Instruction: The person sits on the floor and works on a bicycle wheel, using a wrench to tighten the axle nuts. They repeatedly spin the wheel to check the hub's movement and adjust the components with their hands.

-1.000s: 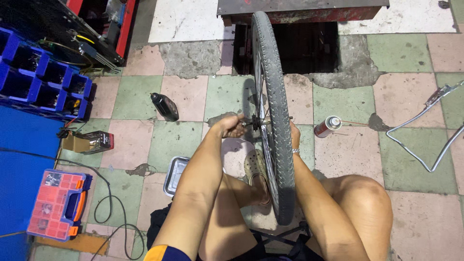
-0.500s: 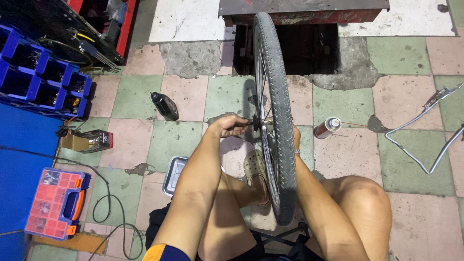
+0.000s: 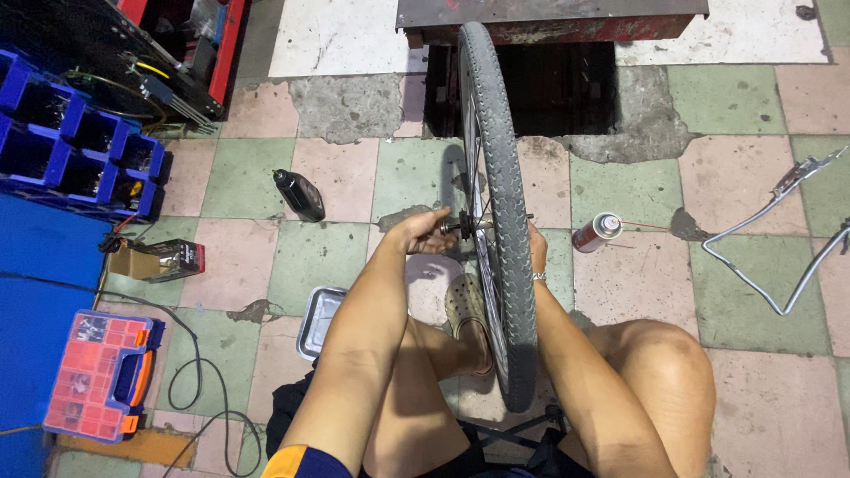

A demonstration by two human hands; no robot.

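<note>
- Head view: we are holding the bicycle wheel [image 3: 498, 221] upright between our knees, over the tiled floor [image 3: 336, 257].
- Our left hand [image 3: 423, 234] is pinching the hub axle [image 3: 462, 228]; our right hand [image 3: 537, 250] is mostly hidden behind the tyre, grip unclear.
- Judgement: keeping the wheel vertical is steadying the axle work.

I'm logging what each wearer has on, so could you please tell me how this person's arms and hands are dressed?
Both arms are bare from hand to upper arm. The left hand has no glove or ring showing. The left upper arm shows a dark blue sleeve edge with an orange band. The right hand, mostly hidden, has a thin metallic bracelet at the wrist.
</note>
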